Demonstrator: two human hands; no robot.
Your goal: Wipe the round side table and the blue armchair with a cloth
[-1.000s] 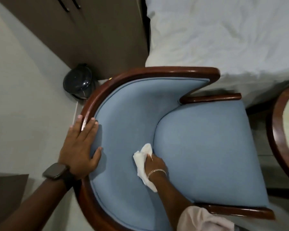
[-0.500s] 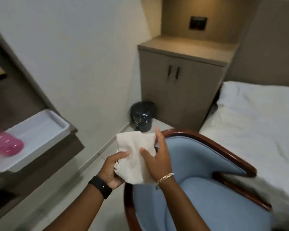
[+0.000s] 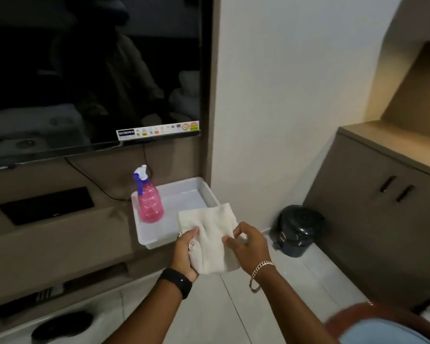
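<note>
A cream cloth (image 3: 212, 234) is held up in front of me by both hands. My left hand (image 3: 185, 253) grips its lower left part, with some of the fabric bunched in the palm. My right hand (image 3: 250, 242) pinches its right edge between thumb and fingers. Only a corner of the blue armchair (image 3: 382, 331) shows at the bottom right, with its dark wooden rim (image 3: 358, 311). The round side table is out of view.
A white tray (image 3: 184, 194) sits on a brown shelf just beyond the cloth, with a pink spray bottle (image 3: 149, 202) standing in it. A TV (image 3: 85, 70) hangs above. A black bin (image 3: 296, 230) stands on the floor beside a brown cabinet (image 3: 382, 207).
My right hand left the chair seat and both hands took up the cloth. My view swung left from the armchair and bed to the TV wall and the tray.
</note>
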